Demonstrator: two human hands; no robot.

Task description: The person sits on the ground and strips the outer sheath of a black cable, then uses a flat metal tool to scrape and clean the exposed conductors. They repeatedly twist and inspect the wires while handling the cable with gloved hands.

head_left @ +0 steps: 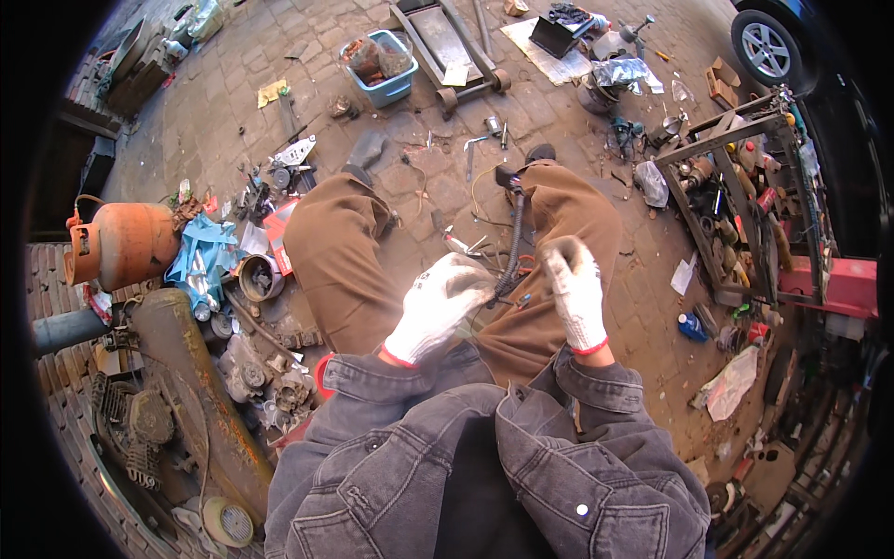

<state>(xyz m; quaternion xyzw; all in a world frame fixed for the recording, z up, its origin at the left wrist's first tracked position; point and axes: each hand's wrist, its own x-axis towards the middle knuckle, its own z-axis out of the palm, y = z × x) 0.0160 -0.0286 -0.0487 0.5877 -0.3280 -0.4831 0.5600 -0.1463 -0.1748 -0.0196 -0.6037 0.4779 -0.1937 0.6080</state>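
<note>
My left hand [441, 304], in a white work glove with darkened fingertips, is closed round the lower end of a wiring harness [516, 238]. The harness runs in a black corrugated sleeve up along my right thigh to a black connector near the knee. Thin loose wires [523, 300] stick out beside the left fingers. Over the right thigh, my right hand [572, 287] wears a matching glove; its fingers are curled together, and whatever they pinch is hidden. More wire ends [463, 244] with pale and red parts lie between my legs, just beyond the left hand.
On the paving ahead lie an L-shaped wrench [470, 156] and a small can [492, 125]. Farther off are a blue basket [389, 88] and a floor jack [445, 47]. An orange gas cylinder [135, 244] stands left; a cluttered metal rack [736, 186] stands right.
</note>
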